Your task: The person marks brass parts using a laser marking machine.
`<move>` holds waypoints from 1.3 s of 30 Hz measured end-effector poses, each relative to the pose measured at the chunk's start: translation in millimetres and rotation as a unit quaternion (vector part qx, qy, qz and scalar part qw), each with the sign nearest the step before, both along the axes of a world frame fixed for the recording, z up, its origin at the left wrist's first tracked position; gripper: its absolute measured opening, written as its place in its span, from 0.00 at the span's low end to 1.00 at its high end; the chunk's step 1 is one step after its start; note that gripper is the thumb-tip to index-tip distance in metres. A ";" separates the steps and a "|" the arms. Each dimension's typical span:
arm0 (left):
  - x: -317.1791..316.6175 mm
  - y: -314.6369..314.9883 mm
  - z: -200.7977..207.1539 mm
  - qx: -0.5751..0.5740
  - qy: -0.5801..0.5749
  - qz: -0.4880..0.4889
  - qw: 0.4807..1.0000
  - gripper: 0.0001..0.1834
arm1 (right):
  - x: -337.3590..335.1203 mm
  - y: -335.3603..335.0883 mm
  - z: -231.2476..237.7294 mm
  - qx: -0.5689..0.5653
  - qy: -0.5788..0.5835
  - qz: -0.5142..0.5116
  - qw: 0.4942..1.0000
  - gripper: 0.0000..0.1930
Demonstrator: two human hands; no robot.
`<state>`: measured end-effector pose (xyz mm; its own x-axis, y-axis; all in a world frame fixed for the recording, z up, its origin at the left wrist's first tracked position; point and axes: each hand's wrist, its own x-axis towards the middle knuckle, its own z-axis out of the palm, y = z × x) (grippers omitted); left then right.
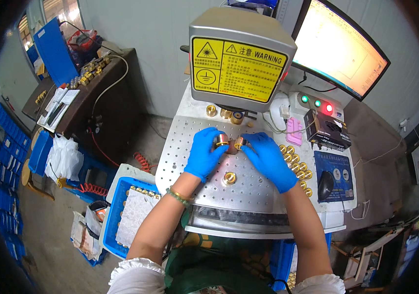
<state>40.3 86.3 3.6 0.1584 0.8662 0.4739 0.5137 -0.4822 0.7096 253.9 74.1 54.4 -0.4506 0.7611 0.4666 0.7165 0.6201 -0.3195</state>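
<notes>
Both of my hands wear blue gloves and meet over a perforated metal work plate under a grey laser marking head. My left hand pinches a small brass fitting. My right hand holds a second brass fitting right beside it; the two parts nearly touch. A single brass fitting lies on the plate just below my hands. Three more brass fittings stand at the back of the plate under the head.
Rows of brass fittings lie to the right of my right hand. Further right are a mouse on a blue pad, a control box with lights and a monitor. A blue crate with fittings sits lower left.
</notes>
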 end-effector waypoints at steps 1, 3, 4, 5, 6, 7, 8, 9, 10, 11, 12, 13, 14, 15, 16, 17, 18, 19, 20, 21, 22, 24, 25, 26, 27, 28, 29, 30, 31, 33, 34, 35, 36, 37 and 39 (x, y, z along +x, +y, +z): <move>-1.5 -13.9 -2.1 -0.064 -0.141 -0.003 0.988 0.23 | -1.9 5.4 -3.7 0.025 -0.020 0.003 0.999 0.16; -9.2 -38.2 -2.0 -0.148 -0.185 0.006 0.971 0.23 | -8.7 15.0 -11.0 0.039 -0.014 0.018 0.999 0.15; -13.1 -50.6 -1.5 -0.210 -0.234 0.009 0.949 0.23 | -11.8 19.1 -13.5 0.059 -0.005 0.032 0.998 0.14; -15.4 -64.1 -1.4 -0.212 -0.248 -0.004 0.945 0.23 | -13.3 22.7 -14.6 0.058 -0.004 0.034 0.998 0.14; -16.4 -75.3 -1.3 -0.229 -0.264 -0.011 0.937 0.23 | -14.9 25.7 -14.9 0.005 -0.042 0.025 0.999 0.15; -16.9 -84.8 -1.2 -0.242 -0.271 -0.007 0.931 0.21 | -17.2 27.6 -15.0 -0.048 -0.080 0.016 0.995 0.16; -16.4 -92.0 -1.2 -0.245 -0.280 -0.006 0.928 0.20 | -20.2 29.3 -14.6 -0.049 -0.079 0.017 0.996 0.16; -15.3 -97.1 -1.2 -0.256 -0.279 -0.004 0.926 0.20 | -23.5 30.5 -13.6 -0.065 -0.099 0.020 0.993 0.16; -14.1 -101.2 -1.0 -0.237 -0.252 0.003 0.938 0.19 | -26.3 30.6 -12.0 -0.082 -0.125 0.020 0.989 0.16; -13.1 -103.1 -0.5 -0.227 -0.215 0.016 0.950 0.18 | -28.0 29.7 -9.8 -0.082 -0.119 0.024 0.989 0.16; -12.0 -104.1 0.1 -0.217 -0.224 0.010 0.950 0.18 | -29.3 28.3 -7.2 -0.089 -0.119 0.020 0.989 0.16; -10.4 -105.4 0.5 -0.139 -0.169 0.000 0.976 0.18 | -30.0 26.5 -4.4 -0.102 -0.130 0.005 0.986 0.16; -8.4 -106.4 1.1 -0.054 -0.108 -0.008 0.993 0.18 | -29.7 23.0 -1.5 -0.096 -0.119 0.014 0.988 0.16; -5.7 -106.3 1.4 -0.056 -0.116 -0.019 0.992 0.21 | -28.4 18.6 0.9 -0.129 -0.094 0.007 0.987 0.17; -4.5 -106.4 1.8 -0.060 -0.119 -0.025 0.991 0.21 | -25.4 13.6 3.4 -0.162 -0.070 -0.002 0.984 0.18; -3.5 -105.6 2.1 -0.036 -0.092 -0.027 0.995 0.23 | -18.9 6.9 6.0 -0.162 -0.069 -0.009 0.984 0.18; -2.2 -105.1 1.9 -0.014 -0.067 -0.028 0.997 0.24 | -9.3 -2.4 7.9 -0.090 0.021 -0.002 0.996 0.19; -1.5 -104.9 1.5 -0.016 -0.071 -0.038 0.997 0.24 | 2.2 -12.0 9.3 -0.016 0.108 0.004 0.994 0.21; -1.4 -104.1 1.0 -0.006 -0.043 -0.036 0.998 0.26 | 16.8 -20.4 11.9 -0.017 0.103 -0.004 0.995 0.21; -1.1 -103.7 0.4 -0.001 -0.017 -0.032 0.999 0.27 | 33.8 -28.9 15.3 -0.051 0.176 -0.039 0.982 0.21; -0.8 -103.4 -0.1 0.002 -0.018 -0.040 0.999 0.27 | 49.9 -35.9 18.1 -0.084 0.248 -0.074 0.962 0.21; -0.4 -102.7 -0.7 0.000 0.003 -0.029 1.000 0.29 | 78.2 -44.3 21.8 -0.096 0.312 -0.149 0.933 0.18; -0.1 -102.6 -0.7 0.016 0.008 -0.028 0.999 0.29 | 86.7 -45.5 19.9 -0.088 0.354 -0.166 0.916 0.15; 0.2 -102.8 -0.5 0.016 0.005 -0.031 0.999 0.29 | 96.9 -49.1 19.0 -0.078 0.343 -0.158 0.923 0.15; 0.2 -103.2 -0.1 0.011 0.014 -0.025 1.000 0.29 | 106.2 -52.6 17.9 -0.119 0.269 -0.188 0.937 0.14; 0.5 -103.6 0.5 0.007 0.023 -0.020 1.000 0.29 | 114.3 -55.1 16.2 -0.158 0.198 -0.213 0.943 0.14; 0.4 -104.2 1.2 -0.004 0.025 -0.020 0.999 0.29 | 116.8 -53.4 10.7 -0.185 0.190 -0.192 0.945 0.14; 0.7 -104.5 2.1 -0.001 0.027 -0.022 0.999 0.29 | 119.0 -51.5 5.2 -0.181 0.187 -0.187 0.947 0.14; 0.8 -104.8 2.9 0.005 0.032 -0.020 0.999 0.29 | 120.5 -49.3 -0.7 -0.166 0.154 -0.152 0.962 0.14; 1.2 -105.4 4.5 0.010 0.036 -0.018 0.999 0.28 | 123.0 -39.9 -11.1 -0.132 0.091 -0.108 0.981 0.16; 1.4 -105.5 5.1 0.014 0.037 -0.019 0.999 0.28 | 123.4 -34.3 -16.0 -0.132 0.091 -0.108 0.981 0.16; 1.6 -105.6 5.6 0.011 0.035 -0.020 0.999 0.28 | 122.6 -29.3 -21.1 -0.102 0.075 -0.125 0.984 0.15; 1.7 -105.7 5.9 0.017 0.039 -0.019 0.999 0.28 | 121.5 -24.2 -25.3 -0.072 0.061 -0.146 0.985 0.14; 1.8 -105.6 6.1 0.019 0.036 -0.022 0.999 0.28 | 119.9 -18.1 -28.1 -0.072 0.059 -0.143 0.985 0.14; 1.8 -105.2 6.1 0.022 0.034 -0.025 0.999 0.27 | 116.4 -6.3 -29.6 -0.103 -0.023 -0.201 0.974 0.15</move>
<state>42.0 -18.9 9.7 0.2336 0.8353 0.4978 0.5340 -0.5380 0.6522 370.3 67.8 24.8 -0.1128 0.9556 0.2721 0.9047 0.2120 -0.3696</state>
